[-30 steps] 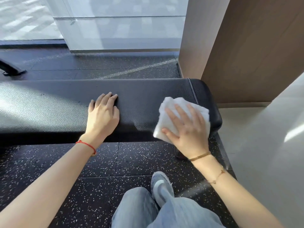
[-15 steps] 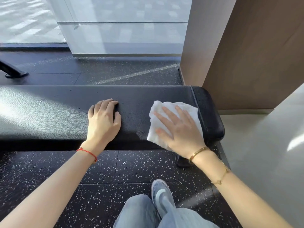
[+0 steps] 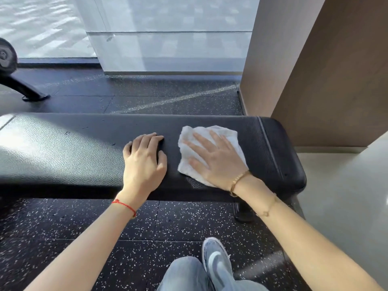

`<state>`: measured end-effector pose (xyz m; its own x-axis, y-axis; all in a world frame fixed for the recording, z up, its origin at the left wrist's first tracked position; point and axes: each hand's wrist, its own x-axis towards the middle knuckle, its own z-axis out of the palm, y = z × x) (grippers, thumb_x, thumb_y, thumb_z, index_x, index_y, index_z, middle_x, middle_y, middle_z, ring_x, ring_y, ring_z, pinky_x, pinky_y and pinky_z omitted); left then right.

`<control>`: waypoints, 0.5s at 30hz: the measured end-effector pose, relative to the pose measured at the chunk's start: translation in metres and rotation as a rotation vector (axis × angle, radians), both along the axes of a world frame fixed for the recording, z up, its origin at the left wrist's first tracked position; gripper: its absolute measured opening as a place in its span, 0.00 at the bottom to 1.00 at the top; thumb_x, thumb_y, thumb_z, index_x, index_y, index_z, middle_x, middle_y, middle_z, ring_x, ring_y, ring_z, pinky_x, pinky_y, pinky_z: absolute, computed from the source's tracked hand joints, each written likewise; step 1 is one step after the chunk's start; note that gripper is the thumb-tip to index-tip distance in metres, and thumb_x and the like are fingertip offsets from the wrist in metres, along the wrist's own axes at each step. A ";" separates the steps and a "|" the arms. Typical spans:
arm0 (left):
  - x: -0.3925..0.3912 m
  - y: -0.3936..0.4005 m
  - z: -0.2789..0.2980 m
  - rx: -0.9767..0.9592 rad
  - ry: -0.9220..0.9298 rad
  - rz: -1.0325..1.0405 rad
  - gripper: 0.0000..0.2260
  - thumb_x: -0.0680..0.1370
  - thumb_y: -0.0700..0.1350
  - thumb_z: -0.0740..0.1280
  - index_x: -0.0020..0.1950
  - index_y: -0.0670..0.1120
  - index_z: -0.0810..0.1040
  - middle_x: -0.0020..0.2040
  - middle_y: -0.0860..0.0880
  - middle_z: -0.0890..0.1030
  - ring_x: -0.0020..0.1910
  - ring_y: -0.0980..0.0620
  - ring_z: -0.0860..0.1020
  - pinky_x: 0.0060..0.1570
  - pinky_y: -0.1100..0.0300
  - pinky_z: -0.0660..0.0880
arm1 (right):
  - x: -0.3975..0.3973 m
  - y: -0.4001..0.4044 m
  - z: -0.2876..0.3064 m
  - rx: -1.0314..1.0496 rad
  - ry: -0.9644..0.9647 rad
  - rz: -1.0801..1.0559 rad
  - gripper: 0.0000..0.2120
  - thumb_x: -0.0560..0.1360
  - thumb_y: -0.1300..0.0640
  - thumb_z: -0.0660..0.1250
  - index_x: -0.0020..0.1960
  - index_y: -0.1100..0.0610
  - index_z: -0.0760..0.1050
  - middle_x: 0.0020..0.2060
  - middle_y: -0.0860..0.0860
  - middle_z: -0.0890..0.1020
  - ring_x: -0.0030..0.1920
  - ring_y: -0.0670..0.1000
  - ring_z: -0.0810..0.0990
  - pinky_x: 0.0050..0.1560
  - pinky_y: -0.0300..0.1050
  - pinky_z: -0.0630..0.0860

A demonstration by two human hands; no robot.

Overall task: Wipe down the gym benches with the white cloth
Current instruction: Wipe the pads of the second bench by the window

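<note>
Black padded gym bench (image 3: 73, 152) runs L to R across the view, leather-grain top, stitched seam near its R end. White cloth (image 3: 228, 135) lies crumpled flat on the bench top, R of centre, short of the seam; its near corner reaches twd the front edge of the pad.

R hand (image 3: 216, 158) lies palm-down on the cloth, fingers (image 3: 201, 137) straight and spread, pressing it onto the pad, not curled round it. Cloth shows beyond the fingertips and on both sides of the hand. Gold bangle (image 3: 239, 181) on the R wrist, thin gold chain (image 3: 269, 206) further up the forearm.

L hand (image 3: 144, 162) rests on bare pad just beside the cloth, apart from it w/ a strip of black between. Palm down, its fingers bent at the knuckles w/ tips on the surface, thumb along the side nearest the cloth; holds nothing. Red string bracelet (image 3: 125, 205) on the L wrist.

Below: black speckled rubber floor (image 3: 63, 227), pale blue jeans leg (image 3: 189, 276) and a grey-blue sneaker (image 3: 216, 259) at bottom centre. Beige smooth floor (image 3: 346, 196) to the R of the bench end. Brown wall panel (image 3: 336, 80) behind the R end, glass wall (image 3: 168, 38) at the back. Dark machine foot (image 3: 25, 89) far L on the floor.
</note>
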<state>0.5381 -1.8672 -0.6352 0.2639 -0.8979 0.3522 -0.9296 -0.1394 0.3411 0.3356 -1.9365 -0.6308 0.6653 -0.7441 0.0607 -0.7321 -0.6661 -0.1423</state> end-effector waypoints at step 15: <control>-0.074 -0.002 0.015 0.036 -0.012 -0.085 0.20 0.79 0.43 0.58 0.71 0.45 0.71 0.71 0.48 0.72 0.74 0.48 0.64 0.76 0.40 0.51 | -0.104 0.052 -0.004 -0.079 0.007 -0.356 0.30 0.78 0.33 0.40 0.78 0.39 0.52 0.79 0.44 0.54 0.77 0.56 0.50 0.77 0.53 0.46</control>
<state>0.4642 -1.8696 -0.6198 0.1824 -0.9290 0.3221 -0.9425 -0.0719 0.3263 0.2316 -1.8843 -0.6346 0.3658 -0.9225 0.1232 -0.9210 -0.3779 -0.0947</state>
